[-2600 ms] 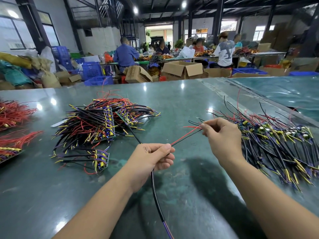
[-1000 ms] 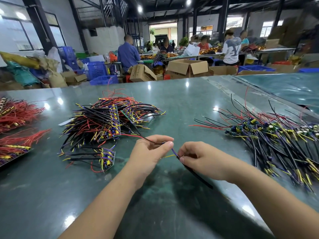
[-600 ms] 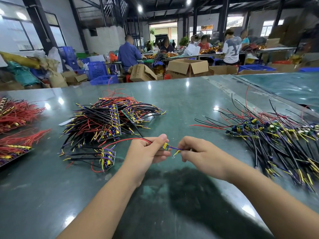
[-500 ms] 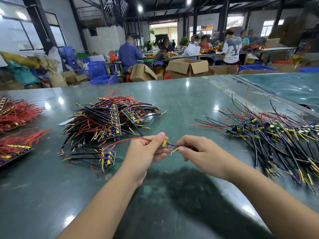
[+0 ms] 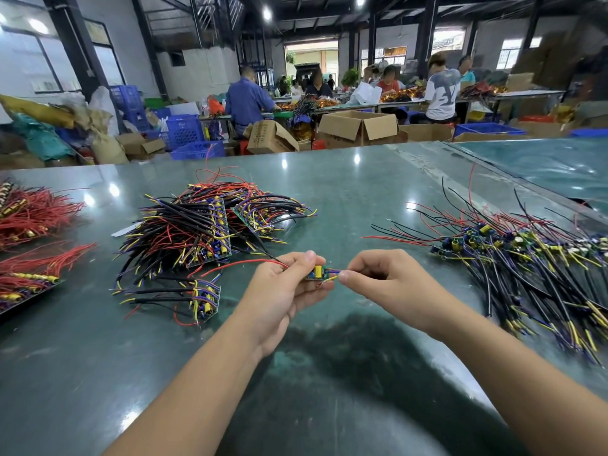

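My left hand (image 5: 283, 291) pinches small circuit board (image 5: 318, 273) above green table (image 5: 345, 199), thumb on top; red wire (image 5: 243, 263) and black wire trail left from board; my right hand (image 5: 385, 281) pinches short leads at board's right end, fingers curled; sorted board pile (image 5: 197, 232) left; loose wired boards (image 5: 513, 255) right; red wire bundles (image 5: 29, 222) far left.

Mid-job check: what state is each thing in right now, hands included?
small board: held above the table
left hand: grips the board
right hand: pinches the board's end wires
middle pile: heaped on the table
right pile: spread loose on the table
cardboard box: flaps open
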A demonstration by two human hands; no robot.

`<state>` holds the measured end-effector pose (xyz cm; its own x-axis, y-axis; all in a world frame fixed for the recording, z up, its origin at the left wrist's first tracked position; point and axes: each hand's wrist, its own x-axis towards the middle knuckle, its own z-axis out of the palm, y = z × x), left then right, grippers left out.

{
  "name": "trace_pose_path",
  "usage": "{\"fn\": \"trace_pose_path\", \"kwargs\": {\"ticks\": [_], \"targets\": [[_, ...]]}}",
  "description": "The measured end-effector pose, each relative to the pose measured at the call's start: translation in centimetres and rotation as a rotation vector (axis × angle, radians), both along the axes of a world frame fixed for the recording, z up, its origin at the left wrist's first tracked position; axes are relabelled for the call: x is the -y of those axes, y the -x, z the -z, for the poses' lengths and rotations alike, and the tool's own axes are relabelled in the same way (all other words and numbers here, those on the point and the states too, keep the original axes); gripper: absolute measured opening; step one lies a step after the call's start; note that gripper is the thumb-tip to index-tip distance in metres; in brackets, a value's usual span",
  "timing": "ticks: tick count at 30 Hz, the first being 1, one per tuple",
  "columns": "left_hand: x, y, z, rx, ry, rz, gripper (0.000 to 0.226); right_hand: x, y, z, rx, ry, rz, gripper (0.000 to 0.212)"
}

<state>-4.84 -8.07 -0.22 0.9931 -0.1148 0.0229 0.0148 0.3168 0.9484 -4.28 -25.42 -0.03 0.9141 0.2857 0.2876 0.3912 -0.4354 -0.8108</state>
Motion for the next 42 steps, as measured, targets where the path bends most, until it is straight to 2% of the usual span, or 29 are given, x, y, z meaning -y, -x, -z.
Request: {"fn": "trace_pose_path", "kwargs": {"ticks": [8,11,16,22,30,37,42], "targets": [[-0.4,0.2,0.0,-0.033,-0.049,0.176,0.027,0.1,0.2,0.1,0.020,-0.001,-0.064,0.022],[-0.6,0.3,0.0,-0.013,-0.074,0.221,0.018,0.2,0.2,0.0,0.029,-0.004,-0.042,0.024],[-0.5,0.2,0.4,0.034,-0.115,0.118,0.012,0.1,0.3,-0.1,-0.001,0.002,-0.048,0.022],[-0.4,0.1,0.4,0.057,-0.130,0.016,0.016,-0.2,0.6,-0.5,-0.135,0.008,-0.064,0.020],[-0.4,0.1,0.5,0.120,-0.191,-0.013,0.024,-0.4,0.6,-0.5,-0.161,-0.046,-0.010,0.021],[-0.3,0.0,0.5,0.155,-0.257,-0.006,0.022,-0.6,0.3,0.0,-0.112,-0.048,0.060,0.020],[-0.3,0.0,0.7,0.161,-0.288,0.030,0.012,-1.0,0.4,0.3,0.055,0.019,0.134,0.022]]}}
